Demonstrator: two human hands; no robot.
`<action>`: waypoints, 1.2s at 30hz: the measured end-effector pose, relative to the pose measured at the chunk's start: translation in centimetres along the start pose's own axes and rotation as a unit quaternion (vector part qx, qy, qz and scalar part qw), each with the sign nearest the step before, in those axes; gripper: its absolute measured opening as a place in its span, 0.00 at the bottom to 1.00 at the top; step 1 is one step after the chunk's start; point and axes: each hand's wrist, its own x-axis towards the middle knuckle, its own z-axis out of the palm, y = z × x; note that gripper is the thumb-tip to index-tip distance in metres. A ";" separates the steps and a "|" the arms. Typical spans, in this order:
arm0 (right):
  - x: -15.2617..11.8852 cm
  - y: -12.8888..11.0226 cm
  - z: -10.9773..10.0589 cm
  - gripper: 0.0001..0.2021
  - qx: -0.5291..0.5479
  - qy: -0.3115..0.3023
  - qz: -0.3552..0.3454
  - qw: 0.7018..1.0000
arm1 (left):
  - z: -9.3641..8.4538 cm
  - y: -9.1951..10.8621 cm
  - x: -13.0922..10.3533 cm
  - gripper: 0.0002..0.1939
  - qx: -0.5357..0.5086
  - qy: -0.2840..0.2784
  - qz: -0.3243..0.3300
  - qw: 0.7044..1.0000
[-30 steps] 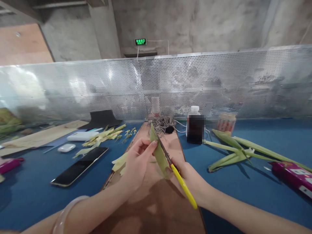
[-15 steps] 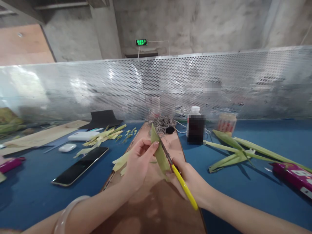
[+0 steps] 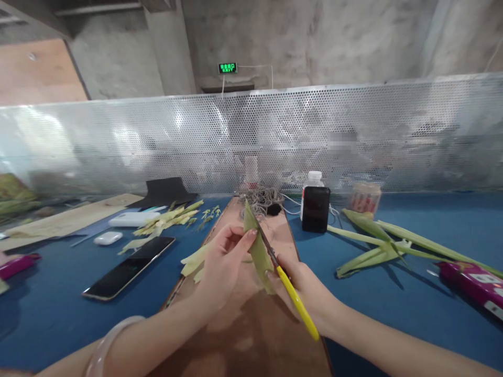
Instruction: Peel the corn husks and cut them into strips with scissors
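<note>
Between thumb and fingers, my left hand (image 3: 226, 256) pinches a green corn husk piece (image 3: 261, 259), which stands nearly upright with its pointed tip up. My right hand (image 3: 301, 285) grips yellow-handled scissors (image 3: 297, 302). Their dark blades lie along the husk's right edge, touching or very near it; whether they cut into it I cannot tell. The husk's lower end reaches my right fingers. Both hands are over a brown cardboard strip (image 3: 251, 340). Pale husk scraps (image 3: 195, 260) lie beside my left hand, partly hidden by it.
A black phone (image 3: 131, 268), a white earbud case (image 3: 108, 239) and cut husk strips (image 3: 168, 219) lie left. At the right are a black device (image 3: 316, 209), a jar (image 3: 365, 198), long husks (image 3: 377, 246) and a purple package (image 3: 473, 283). Tangled grey cord (image 3: 264, 200) sits ahead, before a perforated metal panel (image 3: 251, 120).
Hardly anything differs. The husk's lower end has shifted slightly at my right fingers; both hands and the scissors stay in nearly the same place.
</note>
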 end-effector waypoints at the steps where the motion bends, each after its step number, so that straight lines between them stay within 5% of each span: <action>1: 0.0 0.0 0.0 0.10 -0.003 -0.001 0.002 1.000 | 0.0 0.0 0.0 0.07 0.001 0.000 0.000 1.000; 36: -0.1 -0.1 0.2 0.12 -0.028 0.006 0.023 0.999 | 0.0 0.4 -0.1 0.08 0.036 -0.005 0.004 0.999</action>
